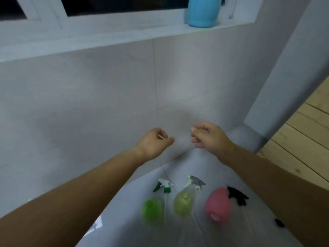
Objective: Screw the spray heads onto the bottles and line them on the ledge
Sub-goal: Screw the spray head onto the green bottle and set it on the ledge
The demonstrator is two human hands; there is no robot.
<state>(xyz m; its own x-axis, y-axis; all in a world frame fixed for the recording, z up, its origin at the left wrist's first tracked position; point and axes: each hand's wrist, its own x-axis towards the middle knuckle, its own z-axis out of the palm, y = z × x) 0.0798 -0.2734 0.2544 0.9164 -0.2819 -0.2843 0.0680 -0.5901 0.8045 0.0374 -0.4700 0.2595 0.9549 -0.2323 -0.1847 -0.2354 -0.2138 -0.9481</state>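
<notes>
Head view, looking down along two bare forearms. The left hand point(154, 145) and right hand point(208, 136) hover side by side before a grey tiled wall point(89, 104), fingers loosely curled and holding nothing. Below and nearer, on a white surface point(124, 234), three blurred bottles sit in a row: green bottle point(152, 210) left, yellow bottle point(183, 202) middle, pink bottle point(217, 205) right, apparently tipped near-to-far. A seemingly loose spray head lies just beyond each: green-white head point(164, 186), grey head point(196, 182), black head point(236, 196). Far above, a blue bottle point(203, 12) stands at the ledge's point(106, 38) right end. The left hand is nearer the green bottle, the right nearer the pink; both would reach down and back.
</notes>
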